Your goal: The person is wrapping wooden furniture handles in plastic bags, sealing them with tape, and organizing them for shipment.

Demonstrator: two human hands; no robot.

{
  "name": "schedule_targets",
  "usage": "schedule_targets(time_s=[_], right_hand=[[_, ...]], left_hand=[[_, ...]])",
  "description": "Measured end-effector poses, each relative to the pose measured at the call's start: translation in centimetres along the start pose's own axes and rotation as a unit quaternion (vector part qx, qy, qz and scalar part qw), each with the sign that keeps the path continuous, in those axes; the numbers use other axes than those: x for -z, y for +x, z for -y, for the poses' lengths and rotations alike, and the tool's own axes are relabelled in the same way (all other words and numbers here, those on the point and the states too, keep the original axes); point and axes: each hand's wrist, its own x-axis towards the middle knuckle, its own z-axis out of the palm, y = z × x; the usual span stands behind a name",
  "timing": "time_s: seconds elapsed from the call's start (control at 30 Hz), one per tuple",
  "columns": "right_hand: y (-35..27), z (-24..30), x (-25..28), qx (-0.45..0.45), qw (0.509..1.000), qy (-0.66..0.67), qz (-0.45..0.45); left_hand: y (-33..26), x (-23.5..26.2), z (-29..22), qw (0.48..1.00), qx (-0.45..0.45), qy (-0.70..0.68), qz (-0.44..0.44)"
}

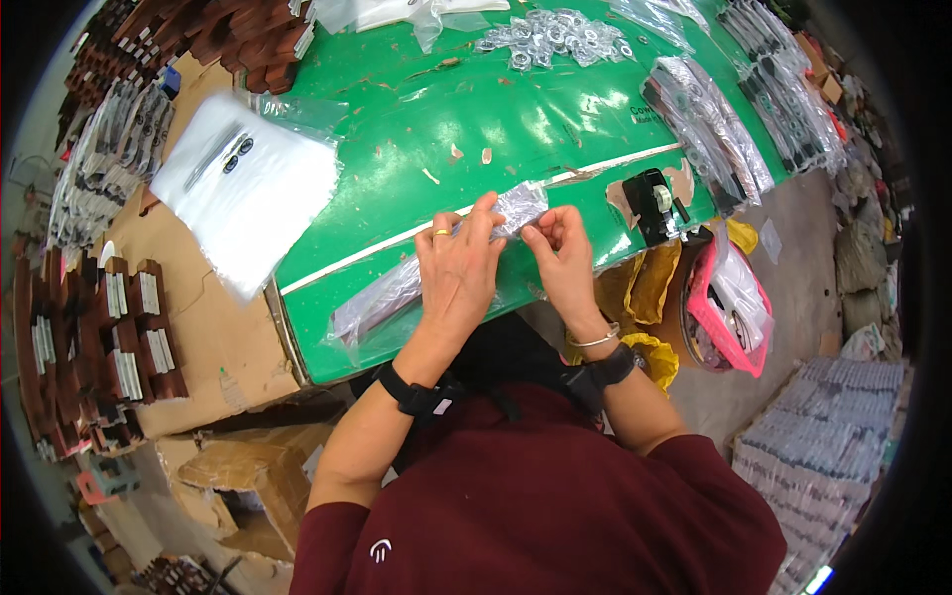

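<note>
A long, narrow package in clear plastic lies slantwise near the front edge of the green table. My left hand is over its middle, with fingers curled down onto the wrapping and a ring on one finger. Close to the package's far right end, my right hand is closed, thumb and forefinger pinched together. Whatever lies between those fingertips is too small to make out. To the right of my hands stands a black tape dispenser with a roll of tape.
White plastic bags are stacked at the left. Small ring-shaped parts lie in a pile at the back. Bagged packages sit at the far right. Below the table's right edge is a pink basket. Brown pieces are stacked on cardboard.
</note>
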Motion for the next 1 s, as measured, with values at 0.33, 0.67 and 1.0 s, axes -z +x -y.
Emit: schedule_targets(time_s=[0.33,0.67,1.0], right_hand=[[3.5,6.8,1.6,0.359,0.842,-0.375,0.149],[9.0,4.1,-0.2,0.325,0.777,-0.389,0.374],[10.2,4.6,-0.8,0.309,0.775,-0.373,0.405]], left_hand=[[0.1,0.0,0.6,1.000,-0.013,0.000,-0.021],[-6.3,11.0,1.8,0.989,0.044,0.081,-0.117],[-13.5,7.2,6.7,0.961,0.204,0.148,-0.116]])
